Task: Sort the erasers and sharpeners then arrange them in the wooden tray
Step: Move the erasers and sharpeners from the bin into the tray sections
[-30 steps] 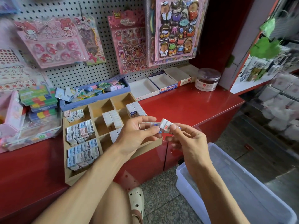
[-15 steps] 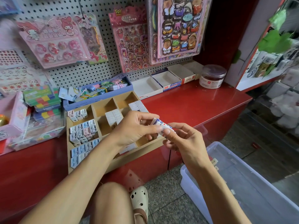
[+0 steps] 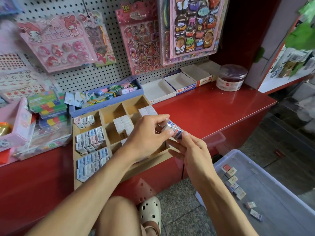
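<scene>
My left hand [image 3: 146, 135] and my right hand [image 3: 190, 149] both pinch a small stack of white erasers [image 3: 173, 129] with blue and red wrappers, held above the right side of the wooden tray [image 3: 75, 172]. The tray lies on the red counter. Its left compartments hold rows of small sharpeners [image 3: 91, 150]. The middle and far right compartments hold white erasers [image 3: 123, 124]. More loose erasers [image 3: 232, 179] lie in the clear plastic bin [image 3: 272, 193] on the floor at the lower right.
A blue tray [image 3: 105, 97] of clips sits behind the wooden tray. Several open white cardboard boxes [image 3: 179, 84] and a round plastic jar [image 3: 231, 77] stand at the counter's back. Sticker packs hang on the pegboard [image 3: 105, 72]. My knee and a cream shoe [image 3: 150, 213] are below.
Both hands have drawn closer together over the tray's right side, and the erasers now lie stacked between the fingertips. The camera has tilted down, showing more of the bin.
</scene>
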A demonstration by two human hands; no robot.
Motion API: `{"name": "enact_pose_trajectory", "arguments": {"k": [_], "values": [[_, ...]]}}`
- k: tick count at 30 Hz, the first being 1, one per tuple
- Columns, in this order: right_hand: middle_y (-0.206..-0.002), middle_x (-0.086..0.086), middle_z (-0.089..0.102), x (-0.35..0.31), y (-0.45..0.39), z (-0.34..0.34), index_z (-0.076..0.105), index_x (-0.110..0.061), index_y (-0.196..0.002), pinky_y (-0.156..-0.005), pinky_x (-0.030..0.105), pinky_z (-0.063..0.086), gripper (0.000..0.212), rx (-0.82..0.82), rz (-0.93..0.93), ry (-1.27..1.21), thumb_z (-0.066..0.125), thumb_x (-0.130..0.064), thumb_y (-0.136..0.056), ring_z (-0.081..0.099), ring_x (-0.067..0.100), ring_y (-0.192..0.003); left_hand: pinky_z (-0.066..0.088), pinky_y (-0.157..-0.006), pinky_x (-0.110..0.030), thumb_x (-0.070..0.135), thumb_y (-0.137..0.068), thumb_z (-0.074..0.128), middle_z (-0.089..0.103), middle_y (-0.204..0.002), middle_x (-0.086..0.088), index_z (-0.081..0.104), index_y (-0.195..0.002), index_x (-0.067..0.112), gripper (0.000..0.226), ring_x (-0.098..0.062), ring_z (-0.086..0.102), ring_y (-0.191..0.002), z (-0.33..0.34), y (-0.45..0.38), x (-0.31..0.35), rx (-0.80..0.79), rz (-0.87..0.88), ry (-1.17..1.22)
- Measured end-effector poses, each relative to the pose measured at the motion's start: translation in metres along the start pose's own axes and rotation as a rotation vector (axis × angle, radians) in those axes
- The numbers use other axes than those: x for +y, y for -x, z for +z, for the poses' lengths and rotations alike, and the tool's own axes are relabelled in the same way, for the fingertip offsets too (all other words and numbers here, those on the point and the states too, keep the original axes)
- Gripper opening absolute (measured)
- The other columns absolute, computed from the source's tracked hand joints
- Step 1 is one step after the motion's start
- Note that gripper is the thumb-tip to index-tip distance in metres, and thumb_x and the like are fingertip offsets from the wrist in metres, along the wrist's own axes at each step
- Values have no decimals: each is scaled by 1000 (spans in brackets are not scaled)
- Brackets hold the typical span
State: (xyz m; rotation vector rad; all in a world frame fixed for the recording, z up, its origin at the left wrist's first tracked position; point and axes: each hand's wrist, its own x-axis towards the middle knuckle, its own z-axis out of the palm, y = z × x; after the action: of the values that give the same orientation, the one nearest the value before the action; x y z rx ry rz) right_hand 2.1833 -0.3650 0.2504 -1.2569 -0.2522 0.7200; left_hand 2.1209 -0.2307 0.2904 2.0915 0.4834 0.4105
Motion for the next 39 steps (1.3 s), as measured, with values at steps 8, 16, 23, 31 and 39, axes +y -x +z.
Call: {"name": "enact_pose_trajectory", "arguments": {"k": [8,16,23,31,39], "values": [[-95,3,77,-27,-10,-26,72,-22,-101,-71,28,53,17,67,-35,287,56,-19,-101,72,16,-86,54,-86,-31,21,-78,78,66,-105,3,58,-120,22,47,-13,65,-93,-45,-32,-9,87,-82,-285],[-90,7,75,-46,-20,-70,72,-24,-98,-74,41,54,13,240,-105,517,61,-20,-94,67,24,-74,52,-73,-30,19,-80,76,69,-113,-3,66,-112,17,33,-16,62,-92,-42,-65,-47,13,-137,-653],[-90,-7,73,-43,-27,-83,66,-23,-117,-93,49,55,24,303,-65,538,64,-26,-93,71,14,-89,39,-74,-22,25,-76,82,55,-113,-2,66,-117,15,46,-11,50,-90,-20,-72,-62,94,-60,-679],[-95,-4,73,-36,-38,-78,64,-21,-119,-72,24,52,24,284,-47,513,62,-23,-95,69,3,-80,45,-78,-20,20,-83,76,64,-109,-4,72,-114,8,33,-11,57,-95,-23,-64,-67,103,29,-638],[-93,-3,73,-34,-34,-74,65,-19,-120,-93,45,56,26,281,-36,543,63,-22,-94,71,13,-89,50,-88,-27,20,-88,72,59,-118,-5,67,-123,8,37,-17,59,-108,-20,-60,-65,82,9,-662]]}}
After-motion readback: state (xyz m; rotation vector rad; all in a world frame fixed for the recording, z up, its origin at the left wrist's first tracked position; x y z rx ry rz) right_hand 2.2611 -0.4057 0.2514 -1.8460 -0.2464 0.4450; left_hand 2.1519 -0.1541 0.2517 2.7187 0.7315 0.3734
